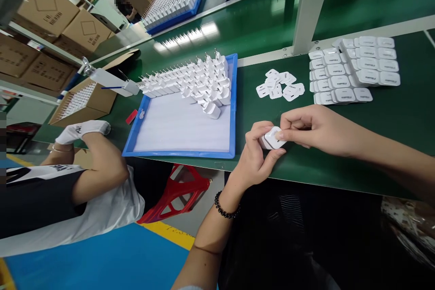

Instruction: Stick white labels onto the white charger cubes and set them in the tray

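Note:
My left hand (256,154) grips a small white plug charger (273,138) between thumb and fingers, just above the green bench's front edge. The charger's rounded face with a small dark slot is turned up. On that face rests the thumb of my right hand (306,129), its other fingers curled; whether it also pinches a thin piece there I cannot tell. Beyond my hands lies a loose pile of thin white printed face plates (274,82) with slots. To the left, a blue tray (234,113) with white lining holds rows of white chargers (204,84), pins up.
Stacked white printed pieces (343,70) stand at the right, before a grey post (307,9). A co-worker's gloved hand (83,130) is at the left near a cardboard box (98,104) of chargers. More filled trays (175,4) sit on the far bench; a red stool (180,195) stands below.

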Tool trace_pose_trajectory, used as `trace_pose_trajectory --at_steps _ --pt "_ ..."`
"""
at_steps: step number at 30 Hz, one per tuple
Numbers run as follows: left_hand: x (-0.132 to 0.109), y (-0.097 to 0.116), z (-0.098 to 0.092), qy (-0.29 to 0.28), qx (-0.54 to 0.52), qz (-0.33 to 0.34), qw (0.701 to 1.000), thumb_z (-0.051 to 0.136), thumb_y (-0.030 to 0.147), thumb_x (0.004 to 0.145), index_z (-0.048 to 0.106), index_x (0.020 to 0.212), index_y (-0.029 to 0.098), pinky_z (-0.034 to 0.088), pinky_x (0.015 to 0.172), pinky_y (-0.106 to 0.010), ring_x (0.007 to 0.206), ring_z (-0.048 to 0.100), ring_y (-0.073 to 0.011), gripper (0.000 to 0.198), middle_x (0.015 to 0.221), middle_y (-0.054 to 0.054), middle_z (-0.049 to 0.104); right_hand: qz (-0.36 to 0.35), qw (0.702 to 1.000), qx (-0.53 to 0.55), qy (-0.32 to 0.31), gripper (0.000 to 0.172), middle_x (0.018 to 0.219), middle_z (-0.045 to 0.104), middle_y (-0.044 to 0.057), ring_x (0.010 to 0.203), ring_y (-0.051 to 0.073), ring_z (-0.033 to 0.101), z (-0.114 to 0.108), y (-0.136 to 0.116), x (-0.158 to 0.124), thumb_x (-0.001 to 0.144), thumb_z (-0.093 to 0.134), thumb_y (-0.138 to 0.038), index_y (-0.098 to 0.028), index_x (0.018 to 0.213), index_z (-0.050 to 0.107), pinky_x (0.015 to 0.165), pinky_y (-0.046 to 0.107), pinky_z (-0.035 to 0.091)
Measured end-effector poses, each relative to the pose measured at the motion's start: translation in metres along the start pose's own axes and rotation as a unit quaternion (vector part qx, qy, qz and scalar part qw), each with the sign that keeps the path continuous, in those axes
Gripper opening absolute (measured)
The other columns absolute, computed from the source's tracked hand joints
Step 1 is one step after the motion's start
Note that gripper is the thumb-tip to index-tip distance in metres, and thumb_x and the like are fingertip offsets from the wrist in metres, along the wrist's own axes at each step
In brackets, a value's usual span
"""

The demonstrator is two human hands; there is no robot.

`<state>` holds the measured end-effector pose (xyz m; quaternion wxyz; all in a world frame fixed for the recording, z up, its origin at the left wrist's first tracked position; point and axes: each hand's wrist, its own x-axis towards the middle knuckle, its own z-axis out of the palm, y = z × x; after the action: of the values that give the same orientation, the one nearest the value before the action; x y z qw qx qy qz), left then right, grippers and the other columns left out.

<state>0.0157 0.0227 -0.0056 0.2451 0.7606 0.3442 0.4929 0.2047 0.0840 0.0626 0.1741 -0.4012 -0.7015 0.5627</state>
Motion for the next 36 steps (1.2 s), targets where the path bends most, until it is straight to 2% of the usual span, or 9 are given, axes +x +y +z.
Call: trace_pose_trajectory --at_steps 9,13,18,23,32,36 --pt "-0.002 0.0 -0.001 -0.016 -0.002 -0.028 0.999 0.054 0.036 0.104 0.032 0.134 0.026 0.05 0.092 -0.042 0.115 0.055 -0.0237 0.038 0.123 -0.012 0.05 0.005 1.0 -0.012 0.005 0.055 0.052 0.036 -0.005 0.051 0.009 0.028 0.001 -0.001 0.001 0.083 0.071 -0.066 -0.02 0.061 0.049 0.051 0.031 0.019" --pt "-0.003 0.0 -0.001 0.0 -0.021 -0.038 0.999 0.053 0.039 0.104 0.034 0.133 0.025 0.05 0.092 -0.041 0.112 0.056 -0.0227 0.038 0.123 -0.011 0.051 0.017 1.0 -0.008 -0.003 0.061 0.051 0.035 -0.005 0.05 0.009 0.028 0.0 -0.002 0.002 0.081 0.072 -0.07 -0.02 0.058 0.047 0.051 0.031 0.019" --pt "-0.005 -0.004 -0.005 0.01 -0.054 -0.063 0.996 0.052 0.052 0.101 0.042 0.136 0.022 0.052 0.085 -0.039 0.099 0.058 -0.0226 0.048 0.114 -0.01 0.055 -0.004 0.999 0.048 -0.013 0.063 0.05 0.047 -0.001 0.051 0.011 0.04 -0.008 -0.002 0.003 0.091 0.057 -0.075 -0.02 0.061 0.056 0.056 0.031 0.028" --pt "-0.004 -0.005 -0.006 0.031 -0.077 -0.049 0.995 0.055 0.052 0.096 0.053 0.119 0.02 0.051 0.079 -0.038 0.093 0.058 -0.0228 0.039 0.106 -0.009 0.057 -0.013 0.997 0.067 0.029 0.065 0.051 0.049 -0.001 0.052 0.011 0.041 -0.013 0.001 0.007 0.093 0.054 -0.078 -0.019 0.064 0.059 0.058 0.031 0.03" --pt "0.002 0.006 -0.007 0.066 -0.048 -0.035 0.996 0.064 0.044 0.093 0.055 0.1 0.02 0.048 0.07 -0.032 0.08 0.056 -0.017 0.027 0.092 -0.004 0.057 -0.02 0.995 0.076 -0.061 0.048 0.06 0.056 -0.001 0.058 0.012 0.047 -0.005 0.002 0.006 0.092 0.066 -0.062 -0.019 0.071 0.063 0.061 0.03 0.033" --pt "0.001 0.008 -0.007 0.074 -0.017 -0.035 0.996 0.067 0.041 0.093 0.055 0.089 0.02 0.045 0.064 -0.03 0.073 0.054 -0.0149 0.024 0.084 -0.002 0.058 -0.014 0.995 0.071 -0.064 0.046 0.061 0.058 -0.001 0.059 0.012 0.049 -0.003 0.003 0.006 0.092 0.067 -0.06 -0.019 0.072 0.063 0.061 0.029 0.034"
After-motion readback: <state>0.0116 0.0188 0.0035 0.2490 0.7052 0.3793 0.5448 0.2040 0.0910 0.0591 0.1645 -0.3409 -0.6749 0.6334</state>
